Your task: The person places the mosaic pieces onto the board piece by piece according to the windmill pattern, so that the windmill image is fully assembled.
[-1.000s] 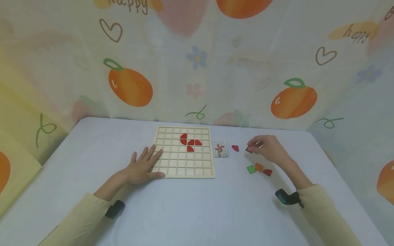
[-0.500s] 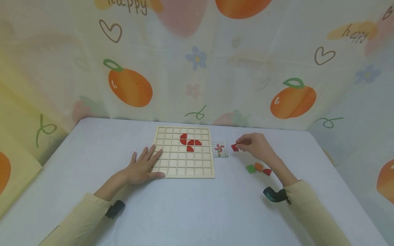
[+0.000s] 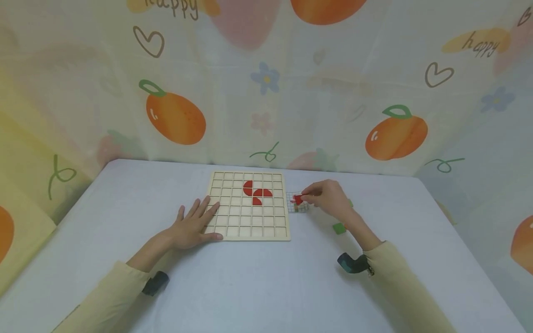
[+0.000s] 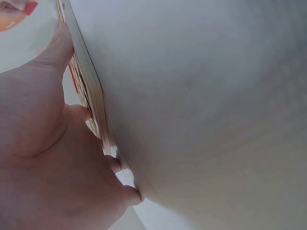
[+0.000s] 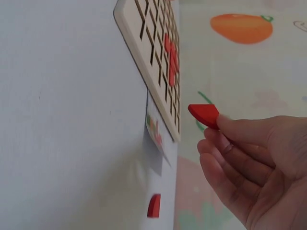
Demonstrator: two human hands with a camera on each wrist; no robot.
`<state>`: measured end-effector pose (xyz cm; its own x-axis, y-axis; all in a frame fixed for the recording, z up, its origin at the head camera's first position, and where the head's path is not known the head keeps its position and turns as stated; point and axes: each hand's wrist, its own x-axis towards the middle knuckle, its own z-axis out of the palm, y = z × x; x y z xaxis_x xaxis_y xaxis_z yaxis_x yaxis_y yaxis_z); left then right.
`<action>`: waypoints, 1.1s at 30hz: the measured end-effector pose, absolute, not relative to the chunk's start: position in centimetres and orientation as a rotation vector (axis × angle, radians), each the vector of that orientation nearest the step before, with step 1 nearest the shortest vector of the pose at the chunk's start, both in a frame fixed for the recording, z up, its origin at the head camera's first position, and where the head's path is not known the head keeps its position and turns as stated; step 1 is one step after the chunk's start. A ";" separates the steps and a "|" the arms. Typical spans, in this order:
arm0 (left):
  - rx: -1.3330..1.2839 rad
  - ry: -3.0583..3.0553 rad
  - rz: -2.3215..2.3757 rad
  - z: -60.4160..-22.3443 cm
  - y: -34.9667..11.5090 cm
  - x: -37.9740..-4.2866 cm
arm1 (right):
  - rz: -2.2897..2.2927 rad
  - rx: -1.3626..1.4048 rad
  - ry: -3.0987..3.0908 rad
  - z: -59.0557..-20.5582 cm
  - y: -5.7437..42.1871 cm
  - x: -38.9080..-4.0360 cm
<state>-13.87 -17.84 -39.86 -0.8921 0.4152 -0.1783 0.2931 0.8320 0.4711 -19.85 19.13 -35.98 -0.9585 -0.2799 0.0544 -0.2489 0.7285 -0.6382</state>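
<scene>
My left hand [image 3: 189, 231] rests with spread, straight fingers on the left edge of a wooden grid board [image 3: 237, 222]. Several red pieces [image 3: 258, 201] lie in cells near the board's middle and upper part. Between thumb and fingertips my right hand [image 3: 329, 199] pinches a red quarter-circle tile [image 5: 204, 114], held above the table right of the board. In the head view that tile overlaps a small pattern card [image 3: 290, 208] with a printed grid. The left wrist view shows the thumb [image 4: 57, 48] along the board's side.
A loose red tile [image 5: 154, 206] lies on the white table near the card, hidden behind my right hand in the head view. A green square tile [image 3: 339, 228] lies beside my right forearm, which covers other pieces. A fruit-printed curtain [image 3: 233, 92] hangs behind.
My right hand has moved left with the red quarter-circle tile, from right of the loose red tile to over the card. The left hand has stayed on the board.
</scene>
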 end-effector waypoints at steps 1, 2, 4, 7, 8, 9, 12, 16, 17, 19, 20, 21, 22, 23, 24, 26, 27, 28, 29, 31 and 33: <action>0.542 2.741 0.640 -39.9 -17.8 -13.9 | -1.058 -0.436 2.877 -36.1 18.8 -19.9; 0.543 2.741 0.639 -39.9 -17.8 -13.9 | -1.056 -0.439 2.879 -36.2 18.6 -19.9; 0.544 2.740 0.641 -39.9 -17.9 -13.9 | -1.064 -0.443 2.876 -36.5 18.0 -19.9; 0.547 2.739 0.642 -39.9 -17.9 -13.9 | -1.069 -0.439 2.869 -36.8 17.0 -19.9; 0.547 2.739 0.641 -39.9 -17.9 -13.9 | -1.068 -0.440 2.864 -36.9 16.7 -19.9; 0.546 2.740 0.641 -39.9 -17.8 -13.9 | -1.070 -0.437 2.857 -37.0 16.4 -19.9; 0.542 2.742 0.637 -39.8 -17.8 -13.9 | -1.069 -0.448 2.845 -37.2 15.4 -19.8; 0.539 2.744 0.632 -39.7 -17.8 -13.9 | -1.089 -0.443 2.822 -37.4 14.3 -19.7; 0.539 2.745 0.631 -39.7 -17.8 -13.9 | -1.092 -0.438 2.820 -37.5 14.1 -19.6; 0.540 2.745 0.631 -39.8 -17.8 -13.9 | -1.104 -0.420 2.812 -37.7 13.6 -19.7; 0.539 2.744 0.631 -39.8 -17.8 -13.9 | -1.103 -0.414 2.813 -37.8 13.4 -19.7; 0.538 2.744 0.631 -39.8 -17.8 -13.9 | -1.105 -0.416 2.813 -38.0 13.2 -19.7; 0.538 2.743 0.632 -39.8 -17.8 -13.9 | -1.111 -0.420 2.815 -38.1 12.9 -19.7; 0.538 2.743 0.633 -39.9 -17.8 -13.9 | -1.120 -0.422 2.814 -38.3 12.7 -19.8; 0.538 2.744 0.631 -39.9 -17.8 -13.9 | -1.128 -0.425 2.815 -38.4 12.5 -19.8; 0.539 2.745 0.628 -39.9 -17.8 -13.9 | -1.138 -0.430 2.817 -38.6 12.0 -19.8; 0.538 2.746 0.627 -39.9 -17.8 -13.9 | -1.140 -0.433 2.819 -38.6 11.8 -19.9; 0.539 2.748 0.625 -39.9 -17.8 -13.9 | -1.146 -0.430 2.815 -38.7 11.5 -19.9; 0.539 2.749 0.625 -39.9 -17.9 -13.9 | -1.145 -0.426 2.812 -38.8 11.3 -19.9; 0.539 2.747 0.627 -39.8 -17.9 -13.9 | -1.135 -0.417 2.815 -38.9 10.9 -20.0; 0.543 2.746 0.630 -39.8 -17.9 -13.8 | -1.125 -0.400 2.819 -39.0 10.6 -20.0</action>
